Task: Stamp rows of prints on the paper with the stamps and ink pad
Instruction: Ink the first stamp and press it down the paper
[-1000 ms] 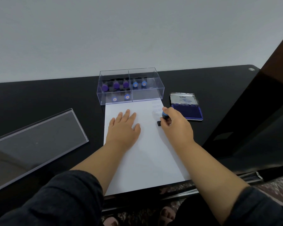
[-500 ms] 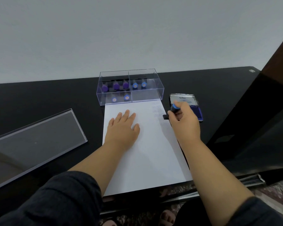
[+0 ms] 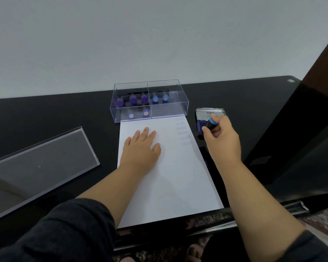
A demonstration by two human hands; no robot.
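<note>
A white paper (image 3: 174,176) lies on the black table with a column of several faint blue prints (image 3: 183,133) near its upper right edge. My left hand (image 3: 140,150) rests flat on the paper, fingers straight. My right hand (image 3: 222,140) grips a stamp with a blue top (image 3: 211,123) over the open ink pad (image 3: 209,115), right of the paper. The hand covers most of the pad's blue surface. A clear plastic box (image 3: 150,101) at the paper's far end holds several purple and blue stamps.
The box's clear lid (image 3: 40,161) lies flat on the table to the left. A dark wooden panel (image 3: 301,138) rises at the right. The table's (image 3: 45,114) front edge runs just below the paper, with patterned floor under it.
My right hand has carried the stamp off the paper's right edge and rightward onto the ink pad. My left hand has stayed on the paper.
</note>
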